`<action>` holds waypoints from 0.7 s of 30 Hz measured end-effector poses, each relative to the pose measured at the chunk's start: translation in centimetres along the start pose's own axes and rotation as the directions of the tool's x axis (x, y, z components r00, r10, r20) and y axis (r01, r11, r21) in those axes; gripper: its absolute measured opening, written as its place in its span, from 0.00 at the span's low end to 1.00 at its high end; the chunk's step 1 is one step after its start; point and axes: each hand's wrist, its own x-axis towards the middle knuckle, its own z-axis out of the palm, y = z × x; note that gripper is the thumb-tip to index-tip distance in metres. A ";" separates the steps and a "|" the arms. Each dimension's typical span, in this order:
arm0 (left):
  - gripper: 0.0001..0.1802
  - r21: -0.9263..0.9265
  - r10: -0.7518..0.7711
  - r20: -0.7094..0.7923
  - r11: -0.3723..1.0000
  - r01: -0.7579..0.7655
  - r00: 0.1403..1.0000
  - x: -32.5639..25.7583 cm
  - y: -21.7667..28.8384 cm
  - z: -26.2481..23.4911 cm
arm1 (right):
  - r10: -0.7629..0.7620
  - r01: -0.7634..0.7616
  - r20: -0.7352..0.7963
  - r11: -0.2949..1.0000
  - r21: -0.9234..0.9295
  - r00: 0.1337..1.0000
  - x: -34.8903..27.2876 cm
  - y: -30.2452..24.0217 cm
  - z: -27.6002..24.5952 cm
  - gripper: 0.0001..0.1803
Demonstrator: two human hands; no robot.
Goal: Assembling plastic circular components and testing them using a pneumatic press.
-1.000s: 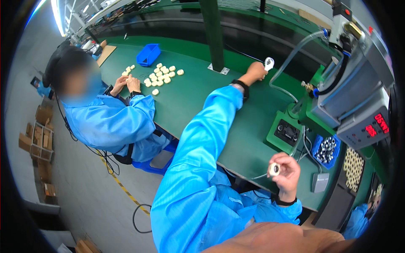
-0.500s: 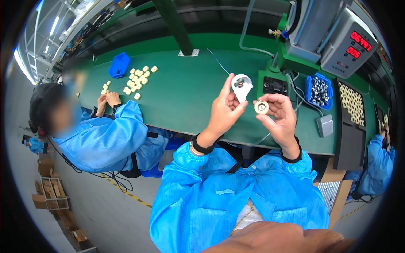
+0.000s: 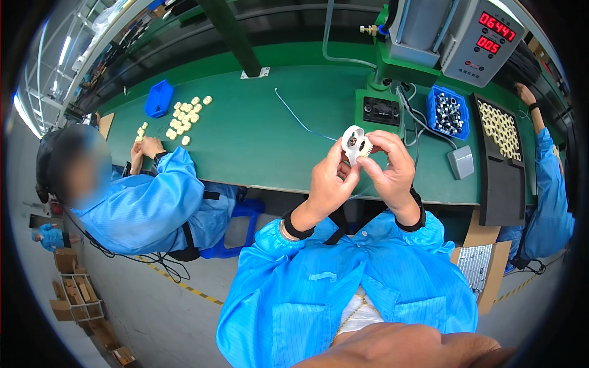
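Bright blue smock, long sleeves, dark wristbands (perhaps grounding straps) — left hand [image 3: 326,178] and right hand [image 3: 392,168] bare.

Can't make out the white round part [image 3: 354,142], my left hand [image 3: 326,182] and right hand [image 3: 392,168] half cover it.

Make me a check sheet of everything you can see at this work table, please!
Surface: green workbench, mostly bare in the middle.
Job's things: white round part with a small cream ring pressed against it, held above the bench edge.
Clutter: cream rings by a co-worker, blue bin, blue bin of metal nuts, black tray of rings, grey pedal.
Hands: left hand grips the white part; right hand pinches the ring.
Cables: thin blue wire lying on the bench.
Surroundings: grey machine with red digits, cardboard boxes on the floor.
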 end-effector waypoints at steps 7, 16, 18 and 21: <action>0.34 0.174 0.102 0.005 0.980 -0.102 0.995 -0.3 0.8 1.1 | 0.037 -0.034 -0.046 0.998 0.056 0.998 -1.3 0.9 -0.8 0.23; 0.35 0.274 0.103 0.067 0.955 -0.118 0.992 -0.8 0.7 1.6 | 0.111 -0.095 -0.083 0.979 0.179 0.990 -2.3 1.5 -1.0 0.22; 0.35 0.300 0.136 0.074 0.942 -0.152 0.988 -0.9 0.6 1.8 | 0.097 -0.085 -0.074 0.984 0.155 0.993 -2.4 1.5 -1.1 0.22; 0.34 0.306 0.156 0.070 0.937 -0.170 0.985 -0.8 0.8 1.7 | 0.105 -0.094 -0.058 0.981 0.168 0.993 -2.5 1.5 -1.1 0.22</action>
